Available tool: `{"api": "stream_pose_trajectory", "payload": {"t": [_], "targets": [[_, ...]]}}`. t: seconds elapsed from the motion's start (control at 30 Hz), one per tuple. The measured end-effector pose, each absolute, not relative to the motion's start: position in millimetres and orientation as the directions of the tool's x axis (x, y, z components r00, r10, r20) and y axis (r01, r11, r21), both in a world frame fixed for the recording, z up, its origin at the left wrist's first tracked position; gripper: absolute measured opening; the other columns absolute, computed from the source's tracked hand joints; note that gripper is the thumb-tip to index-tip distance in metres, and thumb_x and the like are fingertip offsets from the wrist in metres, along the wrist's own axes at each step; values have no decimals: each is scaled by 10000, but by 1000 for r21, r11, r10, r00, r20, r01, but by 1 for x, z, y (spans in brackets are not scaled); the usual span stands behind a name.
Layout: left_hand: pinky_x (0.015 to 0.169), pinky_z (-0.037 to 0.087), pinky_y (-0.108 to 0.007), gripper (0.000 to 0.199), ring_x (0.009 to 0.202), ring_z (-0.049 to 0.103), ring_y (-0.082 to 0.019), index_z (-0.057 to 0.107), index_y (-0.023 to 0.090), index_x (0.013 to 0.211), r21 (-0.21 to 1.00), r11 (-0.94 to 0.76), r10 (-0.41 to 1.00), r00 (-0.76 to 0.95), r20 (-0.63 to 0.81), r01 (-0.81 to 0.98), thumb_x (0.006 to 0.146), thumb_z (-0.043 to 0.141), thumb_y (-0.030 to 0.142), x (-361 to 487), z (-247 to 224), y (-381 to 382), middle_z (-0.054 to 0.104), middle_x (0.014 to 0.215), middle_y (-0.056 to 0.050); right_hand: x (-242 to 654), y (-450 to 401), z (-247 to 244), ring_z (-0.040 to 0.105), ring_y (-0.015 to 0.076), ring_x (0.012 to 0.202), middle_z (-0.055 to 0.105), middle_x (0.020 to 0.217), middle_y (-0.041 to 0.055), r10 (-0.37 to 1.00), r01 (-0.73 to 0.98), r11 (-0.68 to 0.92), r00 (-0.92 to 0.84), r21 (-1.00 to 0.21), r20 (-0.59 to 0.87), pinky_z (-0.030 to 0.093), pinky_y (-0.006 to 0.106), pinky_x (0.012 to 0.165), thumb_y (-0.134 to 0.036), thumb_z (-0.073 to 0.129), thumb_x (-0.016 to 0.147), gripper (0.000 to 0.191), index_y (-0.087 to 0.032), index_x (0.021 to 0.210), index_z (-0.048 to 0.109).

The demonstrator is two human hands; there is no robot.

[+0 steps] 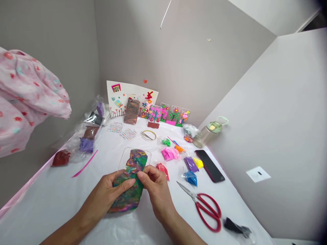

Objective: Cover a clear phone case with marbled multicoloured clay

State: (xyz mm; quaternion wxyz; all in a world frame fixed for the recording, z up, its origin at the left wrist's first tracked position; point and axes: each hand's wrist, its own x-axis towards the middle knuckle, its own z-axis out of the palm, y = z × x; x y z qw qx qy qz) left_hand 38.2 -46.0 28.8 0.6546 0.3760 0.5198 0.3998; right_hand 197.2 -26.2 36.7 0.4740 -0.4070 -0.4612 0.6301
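Observation:
A clear phone case [123, 157] is held above the table, with a swirled multicolored sheet of clay [136, 160] lying over it and covering much of its face. My left hand [114, 190] grips the left side of the case and clay, thumb pressed on the clay. On the right edge, my right hand [155, 187] is closed round the case and clay, its thumb on the clay surface. The fingers beneath are hidden.
Red-handled scissors [208, 209] lie right of my hands, near a black phone [209, 166]. Bagged clay, such as a pink pack [170, 153], is beyond. A bottle [208, 132] stands at the back right. Decorated cases [175, 115] lean against the wall. Pink fabric [30, 102] hangs left.

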Motion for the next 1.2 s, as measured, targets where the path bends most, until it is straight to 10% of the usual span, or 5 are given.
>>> {"api": "stream_pose_trajectory", "payload": {"t": [1.2], "targets": [[789,587,-310,421,907,725,-234,638,226,1159,935,256,949,247,-195,-246,781,803,313,28,23,-37,763,1033,-33,202,-23,41,596,175,690,687,765,5,928,-290,-213,-359,-933,-100,481,317,737,-341,837,699,226,-201,848,741]]}}
